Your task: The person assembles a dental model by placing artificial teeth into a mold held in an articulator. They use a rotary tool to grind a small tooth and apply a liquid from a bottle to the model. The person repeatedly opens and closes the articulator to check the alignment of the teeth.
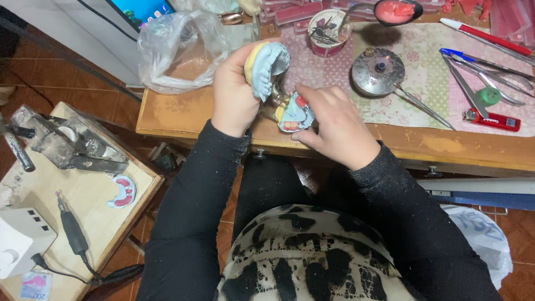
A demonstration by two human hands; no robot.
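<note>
My left hand (234, 92) grips a yellow and pale blue dental cast (267, 66), held raised over the front edge of the wooden table (184, 111). My right hand (334, 122) holds a second pale blue cast with pink and red wax on it (294, 114), just below and to the right of the first. A metal hinge frame (276, 95) shows between the two casts. Both hands sit close together, fingers curled around their pieces.
On the table lie a small metal burner (378, 71), a cup of tools (329, 30), metal instruments (479, 83), a red lighter (493, 120) and a plastic bag (178, 50). A side stand at left carries a metal press (69, 142), a pink wax rim (122, 190) and a handpiece (72, 228).
</note>
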